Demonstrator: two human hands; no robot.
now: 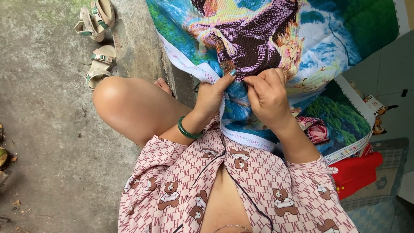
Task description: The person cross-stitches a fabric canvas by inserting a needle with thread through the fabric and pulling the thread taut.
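A large cross-stitch cloth (327, 39), bright with blue water, green trees and a dark bird, drapes over my lap and away to the upper right. My left hand (213, 95) pinches a fold of the cloth near its white edge, thumb up, with a green bangle (187, 129) on the wrist. My right hand (267, 97) is closed on the cloth right beside it, fingers curled at the stitching. Whether it holds a needle I cannot tell.
My bare knee (125, 101) juts left over a grey concrete floor. A pair of beige sandals (97, 41) lies at the upper left by a concrete step. A red object (355, 172) and a patterned mat (388, 168) sit at the right on tiles.
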